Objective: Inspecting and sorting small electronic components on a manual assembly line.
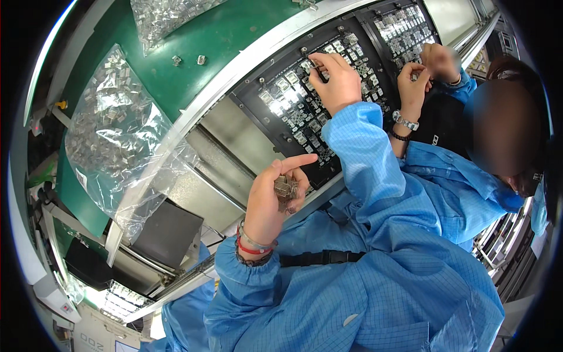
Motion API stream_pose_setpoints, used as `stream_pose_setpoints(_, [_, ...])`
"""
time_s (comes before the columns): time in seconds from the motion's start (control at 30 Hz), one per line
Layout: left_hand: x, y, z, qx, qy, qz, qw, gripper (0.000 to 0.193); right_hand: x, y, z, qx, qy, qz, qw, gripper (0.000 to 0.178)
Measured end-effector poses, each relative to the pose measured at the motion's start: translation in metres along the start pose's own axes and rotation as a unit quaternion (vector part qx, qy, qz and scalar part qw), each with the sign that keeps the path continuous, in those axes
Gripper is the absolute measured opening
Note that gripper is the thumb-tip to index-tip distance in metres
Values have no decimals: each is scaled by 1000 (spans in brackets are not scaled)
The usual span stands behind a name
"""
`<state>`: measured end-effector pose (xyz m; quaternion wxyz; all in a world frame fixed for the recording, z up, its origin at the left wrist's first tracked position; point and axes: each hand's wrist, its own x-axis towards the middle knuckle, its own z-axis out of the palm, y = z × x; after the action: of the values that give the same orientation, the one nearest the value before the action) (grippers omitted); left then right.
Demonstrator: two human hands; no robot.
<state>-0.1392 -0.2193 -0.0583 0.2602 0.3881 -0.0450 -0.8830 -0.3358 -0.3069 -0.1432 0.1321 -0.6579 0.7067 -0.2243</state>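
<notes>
Blue sleeve, dark-gridded, behind the right hand, black tray beneath it; silvery parts in the left hand, green desk off to its left!

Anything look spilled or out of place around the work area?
Two small metal parts lie loose on the green mat, outside the clear bag of similar-looking pieces, so they look like strays. The bag's plastic also drapes over the metal rail. The handful in the left hand looks contained.
</notes>
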Motion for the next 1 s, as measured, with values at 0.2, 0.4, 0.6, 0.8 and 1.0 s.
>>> stream_pose_setpoints(0.2, [0, 1, 1, 8, 7, -5, 1000, 55, -3, -5, -1, -10, 22, 23, 999, 22])
stream_pose_setpoints(0.4, [-1, 3, 1, 26, 14, 8, 1000, 55, -9, -10, 5, -2, 22, 49, 999, 18])
stream_pose_setpoints(0.6, [-2, 2, -1, 27, 17, 7, 999, 55, -9, -12, 7, -56, 43, 7, 997, 19])
stream_pose_setpoints(0.8, [-2, 4, 0, 30, 21, 9, 999, 55, -8, -13, 5, -32, 22, 36, 999, 18])
stream_pose_setpoints(1.0, [-3, 4, -1, 26, 21, 5, 999, 56, -10, -11, 10, -30, 25, 20, 999, 15])
